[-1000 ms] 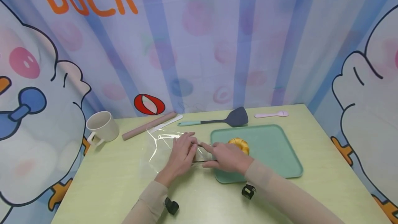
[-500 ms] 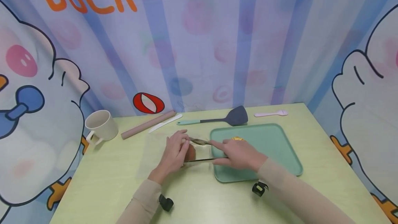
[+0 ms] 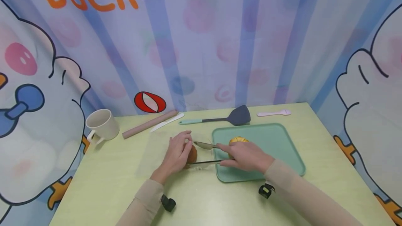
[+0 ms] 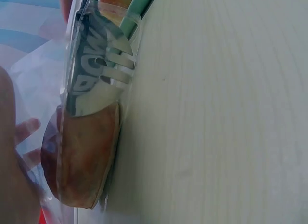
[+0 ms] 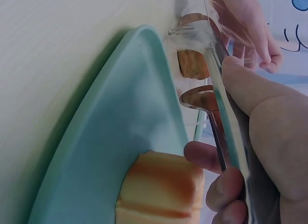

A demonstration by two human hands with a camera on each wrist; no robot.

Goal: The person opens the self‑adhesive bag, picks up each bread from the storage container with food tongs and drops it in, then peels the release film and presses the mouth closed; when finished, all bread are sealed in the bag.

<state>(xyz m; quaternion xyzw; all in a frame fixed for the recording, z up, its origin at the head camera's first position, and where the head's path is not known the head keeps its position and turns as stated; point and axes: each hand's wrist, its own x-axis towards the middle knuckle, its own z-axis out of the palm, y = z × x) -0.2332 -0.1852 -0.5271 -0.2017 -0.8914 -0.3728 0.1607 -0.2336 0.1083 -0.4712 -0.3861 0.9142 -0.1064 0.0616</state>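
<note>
In the head view my right hand (image 3: 246, 155) grips metal food tongs (image 3: 205, 163), thumb on one arm and fingers on the other, arms spread apart. One arm ends in a slotted head (image 4: 103, 65), the other in a spoon-shaped tip (image 5: 196, 97). A brown piece of bread (image 4: 86, 156) lies inside a clear plastic bag (image 3: 150, 149), beside the slotted head in the left wrist view. My left hand (image 3: 176, 154) holds the bag around this bread, partly hiding it. Under my right hand, a golden ring-shaped bread (image 3: 239, 139) sits on the green tray (image 3: 270, 170).
Along the table's back lie a brownish-pink rod (image 3: 149, 125), a white plastic knife (image 3: 166, 122), a spatula (image 3: 238, 116) and a pink spoon (image 3: 274, 113). A beige mug (image 3: 105, 125) stands at the back left. A printed curtain (image 3: 201, 44) rises behind the table.
My right hand has drawn the tongs to the right, and their arms show longer. My left hand has shifted slightly left. The brown bread shows beside it, and the bag lies flatter.
</note>
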